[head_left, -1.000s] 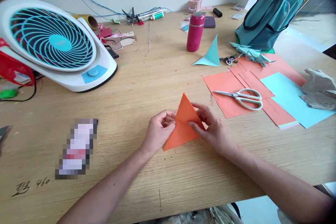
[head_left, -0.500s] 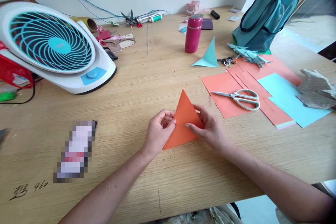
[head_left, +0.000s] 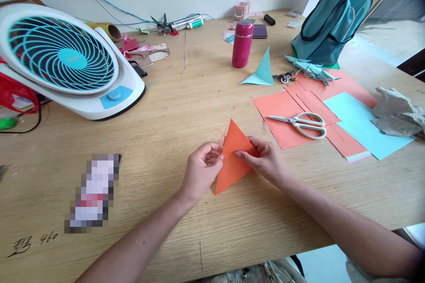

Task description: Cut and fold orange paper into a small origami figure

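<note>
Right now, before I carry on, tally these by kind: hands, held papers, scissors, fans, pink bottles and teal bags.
Hands: 2 (left hand, right hand)
Held orange paper: 1
Scissors: 1 pair
Fan: 1
Pink bottle: 1
Teal bag: 1
Total: 7

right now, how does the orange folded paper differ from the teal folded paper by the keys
The orange paper is held by the left hand and right hand; the teal paper rests unheld on the table.
The orange paper looks fairly straight-edged, while the teal paper flares with a curved side.
Both are folded and have pointed corners.
</note>
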`<state>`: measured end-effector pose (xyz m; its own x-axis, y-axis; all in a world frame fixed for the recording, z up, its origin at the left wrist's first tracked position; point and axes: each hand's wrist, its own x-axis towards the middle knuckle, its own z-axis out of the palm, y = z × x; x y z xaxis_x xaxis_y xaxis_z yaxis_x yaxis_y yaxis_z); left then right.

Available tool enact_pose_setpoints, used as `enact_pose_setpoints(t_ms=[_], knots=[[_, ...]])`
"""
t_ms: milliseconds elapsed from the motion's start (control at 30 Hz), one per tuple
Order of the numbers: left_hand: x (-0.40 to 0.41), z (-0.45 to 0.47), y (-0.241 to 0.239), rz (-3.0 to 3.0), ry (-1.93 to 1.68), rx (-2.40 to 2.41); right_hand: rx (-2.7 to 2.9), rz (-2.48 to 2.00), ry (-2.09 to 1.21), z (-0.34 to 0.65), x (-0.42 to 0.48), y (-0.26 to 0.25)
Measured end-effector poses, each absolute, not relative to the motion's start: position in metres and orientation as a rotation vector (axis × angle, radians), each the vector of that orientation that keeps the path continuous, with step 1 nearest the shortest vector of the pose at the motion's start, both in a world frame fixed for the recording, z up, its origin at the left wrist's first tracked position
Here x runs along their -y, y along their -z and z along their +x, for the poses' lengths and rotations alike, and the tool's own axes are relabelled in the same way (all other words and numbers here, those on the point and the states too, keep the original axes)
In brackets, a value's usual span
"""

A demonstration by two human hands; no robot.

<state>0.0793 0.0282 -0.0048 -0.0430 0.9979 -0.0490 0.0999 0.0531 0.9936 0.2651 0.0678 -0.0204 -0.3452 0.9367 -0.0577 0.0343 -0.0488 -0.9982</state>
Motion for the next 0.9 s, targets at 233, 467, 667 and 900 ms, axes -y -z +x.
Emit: enact_pose_setpoints(t_ms=[233, 467, 667, 900], knots=[[-0.019, 0.085, -0.003, 1.591, -1.25, -1.391, 1.378, -1.003, -1.632, 0.265, -0.065, 0.02], [-0.027, 0.081, 0.004, 1.138, -1.128, -1.261, 1.595, -1.036, -1.463, 0.269, -0.061, 0.016], [-0.033, 0.076, 0.007, 0.991, -1.052, -1.181, 1.936, -0.959, -1.102, 0.27, -0.061, 0.012], [-0.036, 0.072, 0.004, 0.805, -0.938, -1.169, 2.113, -0.616, -0.965, 0.273, -0.064, 0.013]])
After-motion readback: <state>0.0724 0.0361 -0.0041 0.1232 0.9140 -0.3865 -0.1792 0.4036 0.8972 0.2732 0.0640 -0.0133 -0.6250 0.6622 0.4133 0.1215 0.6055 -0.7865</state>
